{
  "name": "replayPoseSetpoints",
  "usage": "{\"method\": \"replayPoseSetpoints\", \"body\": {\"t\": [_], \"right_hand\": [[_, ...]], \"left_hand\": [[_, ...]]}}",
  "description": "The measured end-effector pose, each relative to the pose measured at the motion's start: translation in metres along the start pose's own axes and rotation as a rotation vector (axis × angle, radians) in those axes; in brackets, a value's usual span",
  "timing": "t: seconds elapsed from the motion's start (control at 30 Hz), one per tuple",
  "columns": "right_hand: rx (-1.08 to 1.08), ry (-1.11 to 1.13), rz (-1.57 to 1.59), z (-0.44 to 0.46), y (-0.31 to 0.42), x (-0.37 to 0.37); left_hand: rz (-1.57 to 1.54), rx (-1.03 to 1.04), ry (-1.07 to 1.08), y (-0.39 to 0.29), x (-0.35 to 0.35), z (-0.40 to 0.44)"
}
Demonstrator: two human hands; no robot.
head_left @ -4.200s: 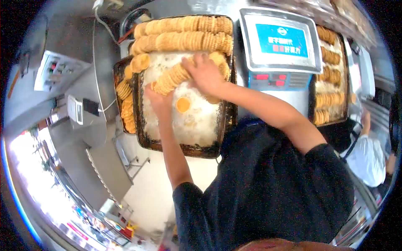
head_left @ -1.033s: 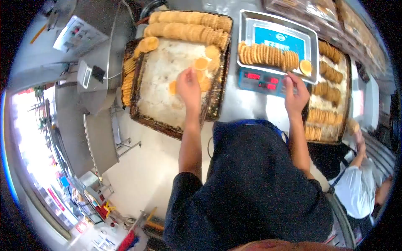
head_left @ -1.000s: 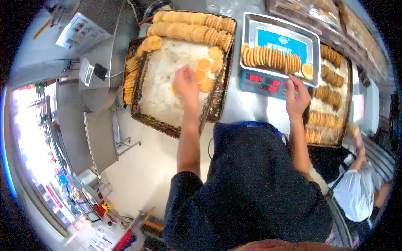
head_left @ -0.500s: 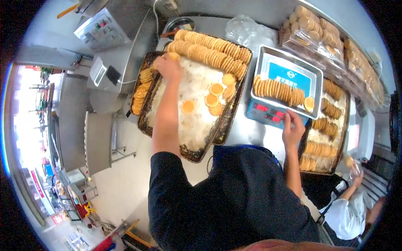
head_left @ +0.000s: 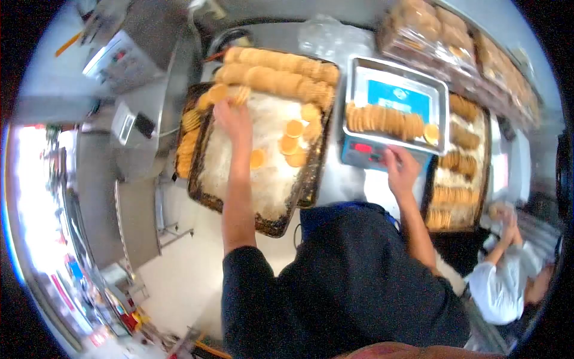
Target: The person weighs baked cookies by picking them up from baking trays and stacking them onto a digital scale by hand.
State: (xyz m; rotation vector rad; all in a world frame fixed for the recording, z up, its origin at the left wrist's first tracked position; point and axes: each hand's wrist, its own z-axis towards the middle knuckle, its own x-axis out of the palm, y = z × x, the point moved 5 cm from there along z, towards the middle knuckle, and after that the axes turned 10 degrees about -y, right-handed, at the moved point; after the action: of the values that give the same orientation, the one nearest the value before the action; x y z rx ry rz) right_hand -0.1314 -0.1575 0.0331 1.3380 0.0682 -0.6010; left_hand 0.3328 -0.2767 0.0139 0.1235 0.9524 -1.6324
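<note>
My left hand (head_left: 232,119) is closed on a few round cookies (head_left: 240,96), over the upper left of a dark-rimmed baking tray (head_left: 272,226). Two long rows of cookies (head_left: 272,81) fill the tray's far side. Loose cookies (head_left: 289,145) lie at its right, and a single one (head_left: 257,158) near the middle. My right hand (head_left: 402,170), its fingers curled with nothing visible in them, is at the front of a blue scale (head_left: 359,157). On the scale, a metal pan (head_left: 442,96) holds a row of cookies (head_left: 385,121) and one separate cookie (head_left: 430,134).
Another tray (head_left: 478,203) with several cookie rows stands right of the scale. Bagged cookies (head_left: 427,30) line the back right, beside a clear plastic bag (head_left: 332,37). Part of a tray with cookies (head_left: 186,146) shows at the left. A co-worker (head_left: 499,287) is at the lower right.
My left hand has moved from the tray's middle to its upper left and now holds cookies. Earlier, both hands were at a cookie row on the tray; a row now lies in the pan.
</note>
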Motion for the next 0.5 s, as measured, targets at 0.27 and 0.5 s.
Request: {"method": "replayPoseSetpoints", "body": {"t": [0.27,0.5], "right_hand": [[0.615,0.452,0.637,-0.023,-0.003,0.053],[0.387,-0.039,-0.116,0.022,-0.070,-0.061]], "left_hand": [[-0.631,0.420,0.421,-0.218,-0.028,-0.166],[-0.627,0.271,0.533,-0.280,-0.048,-0.179]]}}
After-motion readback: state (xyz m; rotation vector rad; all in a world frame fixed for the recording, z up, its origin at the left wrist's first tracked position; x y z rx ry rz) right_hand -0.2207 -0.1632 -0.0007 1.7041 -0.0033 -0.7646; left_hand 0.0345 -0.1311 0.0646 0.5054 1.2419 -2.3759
